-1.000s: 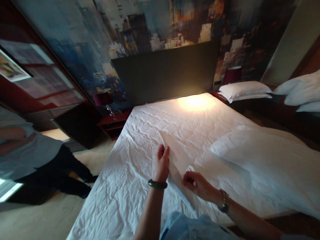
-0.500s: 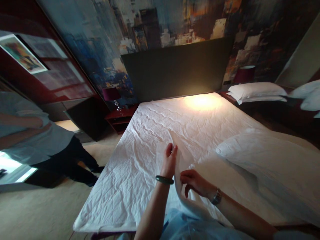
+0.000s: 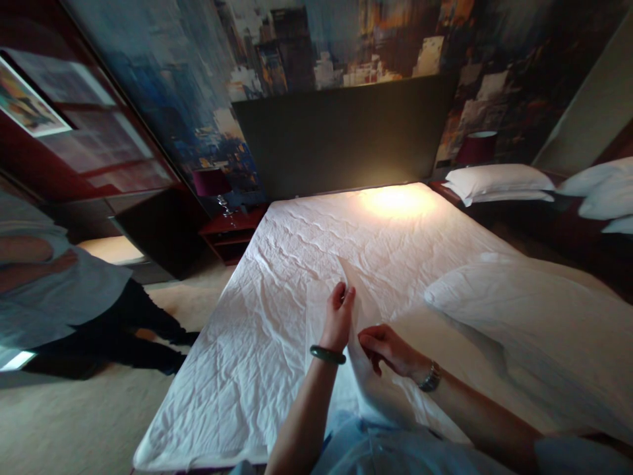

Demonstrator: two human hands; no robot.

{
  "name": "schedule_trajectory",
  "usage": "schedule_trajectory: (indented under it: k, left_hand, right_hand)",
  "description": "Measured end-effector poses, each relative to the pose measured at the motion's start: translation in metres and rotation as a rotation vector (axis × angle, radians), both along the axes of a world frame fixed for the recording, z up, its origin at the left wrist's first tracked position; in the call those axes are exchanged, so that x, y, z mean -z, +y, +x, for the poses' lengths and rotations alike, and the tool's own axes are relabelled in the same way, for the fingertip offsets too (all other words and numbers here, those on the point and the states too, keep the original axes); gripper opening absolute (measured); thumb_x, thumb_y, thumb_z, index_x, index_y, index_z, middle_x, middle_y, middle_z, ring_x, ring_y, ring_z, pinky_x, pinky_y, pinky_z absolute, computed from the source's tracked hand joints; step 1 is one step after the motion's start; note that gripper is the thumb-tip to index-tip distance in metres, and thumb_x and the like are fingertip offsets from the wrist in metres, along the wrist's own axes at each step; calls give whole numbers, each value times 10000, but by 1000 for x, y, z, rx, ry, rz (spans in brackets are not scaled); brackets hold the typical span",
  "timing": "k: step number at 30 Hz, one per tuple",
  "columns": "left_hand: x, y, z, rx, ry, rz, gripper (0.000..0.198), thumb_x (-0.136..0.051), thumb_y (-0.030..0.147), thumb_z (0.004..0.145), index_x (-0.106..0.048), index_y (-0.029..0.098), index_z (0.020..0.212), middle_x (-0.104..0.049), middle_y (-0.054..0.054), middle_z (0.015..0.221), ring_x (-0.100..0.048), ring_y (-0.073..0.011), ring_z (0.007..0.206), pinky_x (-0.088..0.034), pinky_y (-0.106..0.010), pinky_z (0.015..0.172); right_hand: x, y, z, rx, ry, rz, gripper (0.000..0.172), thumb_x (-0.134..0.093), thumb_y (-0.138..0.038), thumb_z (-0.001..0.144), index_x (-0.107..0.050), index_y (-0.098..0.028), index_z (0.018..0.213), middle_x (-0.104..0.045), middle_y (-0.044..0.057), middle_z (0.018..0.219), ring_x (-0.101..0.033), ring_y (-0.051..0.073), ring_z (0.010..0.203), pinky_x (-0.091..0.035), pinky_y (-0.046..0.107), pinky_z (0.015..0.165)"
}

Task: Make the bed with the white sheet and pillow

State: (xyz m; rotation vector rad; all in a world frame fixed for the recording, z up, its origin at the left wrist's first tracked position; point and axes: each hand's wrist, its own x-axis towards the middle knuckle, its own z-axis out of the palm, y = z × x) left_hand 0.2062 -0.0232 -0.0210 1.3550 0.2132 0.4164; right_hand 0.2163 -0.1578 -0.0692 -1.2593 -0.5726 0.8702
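Note:
A white pillowcase (image 3: 368,389) hangs in front of me over the foot of the bed (image 3: 277,297). My left hand (image 3: 339,318), with a dark green bangle at the wrist, pinches its upper edge. My right hand (image 3: 386,348), with a watch on the wrist, grips the same cloth just to the right and lower. A bare white pillow (image 3: 514,310) lies on the bed's right half, close to my right forearm.
Another person (image 3: 64,290) stands on the carpet left of the bed. A dark headboard (image 3: 341,138) and a red bedside table (image 3: 230,231) with a lamp are at the far end. More pillows (image 3: 499,181) lie stacked at the right.
Both hands have shifted along the pillowcase and the cloth now hangs lower towards my lap. The person at the left has leaned a little further out of the frame.

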Motion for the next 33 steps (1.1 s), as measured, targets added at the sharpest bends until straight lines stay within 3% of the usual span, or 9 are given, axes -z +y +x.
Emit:
schedule_trajectory:
  k: [4,10,13,16,19,22,24,28,33]
  left_hand:
    - [2,0,0,21,-22,38,342,-633,475,820,-499,161,820,-469,19,754,-429,-108,692,-372,-228,616]
    - [12,0,0,25,-18,122,346,-576,486,850,-462,160,818,-429,28,741,-395,-104,691,-348,-240,615]
    - [17,0,4,17,-4,144,319,-567,460,854,-455,163,821,-418,26,755,-388,-102,696,-331,-249,620]
    - [21,-2,6,5,10,139,317,-563,458,852,-474,155,835,-432,16,771,-403,-107,711,-345,-254,636]
    - [27,-5,0,26,1,187,343,-572,466,856,-558,125,884,-482,4,758,-438,-114,699,-368,-258,645]
    - [39,-9,-12,94,46,172,449,-629,433,816,-600,82,1094,-631,-74,900,-576,-163,798,-444,-283,718]
    - [48,-10,-19,102,91,106,489,-644,425,786,-587,66,1113,-662,-124,982,-613,-195,865,-468,-309,770]
    - [63,-10,-24,72,136,36,463,-659,437,758,-591,70,1031,-646,-115,931,-593,-191,841,-446,-308,757]
    - [79,-6,-24,151,177,-34,499,-688,416,734,-560,70,1071,-643,-135,995,-603,-195,862,-439,-314,764]
  right_hand:
    - [3,2,2,8,-40,-44,538,-711,-639,744,-514,-148,647,-453,-48,533,-453,60,425,-381,173,377]
    - [1,-2,5,-28,-296,-134,341,-542,-439,854,-510,-158,662,-468,-26,554,-461,77,482,-345,198,441]
    - [0,-2,6,-13,-488,-215,185,-520,-294,800,-505,-163,670,-479,-26,571,-440,81,512,-319,216,481]
    - [10,1,11,45,-688,-265,41,-520,-184,735,-501,-166,704,-519,-22,631,-435,87,574,-302,229,529]
    - [27,5,21,133,-605,-179,96,-544,-245,766,-479,-179,739,-525,-12,672,-455,108,619,-347,248,570]
    - [34,6,30,263,-526,-65,224,-575,-400,859,-544,-179,874,-627,43,859,-584,171,815,-470,310,766]
    - [32,5,33,272,-550,-77,253,-557,-430,899,-572,-182,949,-664,77,975,-621,203,934,-479,352,878]
    - [29,5,34,243,-614,-145,200,-516,-381,911,-556,-185,923,-668,79,956,-627,200,911,-482,348,853]
    - [47,2,38,229,-639,-141,148,-497,-339,903,-493,-194,876,-630,50,906,-582,170,837,-465,316,798]
